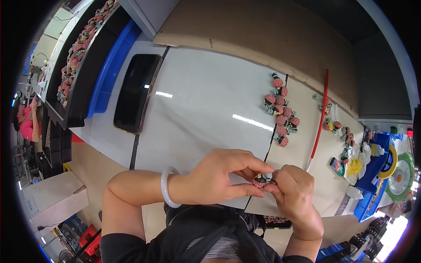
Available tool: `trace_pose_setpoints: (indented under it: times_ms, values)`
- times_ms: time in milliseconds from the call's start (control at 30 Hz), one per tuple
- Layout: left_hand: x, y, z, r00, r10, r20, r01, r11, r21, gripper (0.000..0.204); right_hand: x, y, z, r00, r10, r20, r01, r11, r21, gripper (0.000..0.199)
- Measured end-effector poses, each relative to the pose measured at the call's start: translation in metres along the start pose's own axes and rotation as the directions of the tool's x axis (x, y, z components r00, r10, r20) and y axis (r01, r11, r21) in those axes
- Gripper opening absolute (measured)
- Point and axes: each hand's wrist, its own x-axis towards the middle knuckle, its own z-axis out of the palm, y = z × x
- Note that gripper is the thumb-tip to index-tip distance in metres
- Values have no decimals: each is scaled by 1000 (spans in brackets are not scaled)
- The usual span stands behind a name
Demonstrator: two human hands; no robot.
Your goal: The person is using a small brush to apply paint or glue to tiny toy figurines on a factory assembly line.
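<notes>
Between the thumb and fingers of my left hand [219, 175] is a small figurine [262, 180] with pink, black, cream and grey-green parts. My right hand [294, 189] is closed right beside it, its fingertips meeting the figurine's right side. Whatever those fingers pinch is too small to name. Both hands are above the table's near edge. Similar pink and grey-green figurines [280, 109] lie in a loose row beyond my hands, on the white tabletop [206, 96].
At the left lies a black phone [137, 94]; past it are a blue bin [107, 74] and a black tray [90, 55] heaped with figurines. To the right are a thin red rod [322, 114], more figurines, a yellow tape roll [388, 162] and a green fan [400, 177].
</notes>
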Motion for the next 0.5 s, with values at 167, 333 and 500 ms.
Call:
trace_pose_setpoints:
  times_ms: [167,333,500]
  values:
    - [-1,0,0,1000,3,0,-3,1000,-9,38,2,1,0,999,-40,-7,40,999,-12,31]
    - [-1,-1,0,1000,5,-3,-5,1000,-10,39,4,-1,3,1000,-8,-8,9,999,38,30]
    - [-2,-1,-1,1000,23,4,-23,1000,5,39,1,3,2,998,-28,55,22,995,96,29]
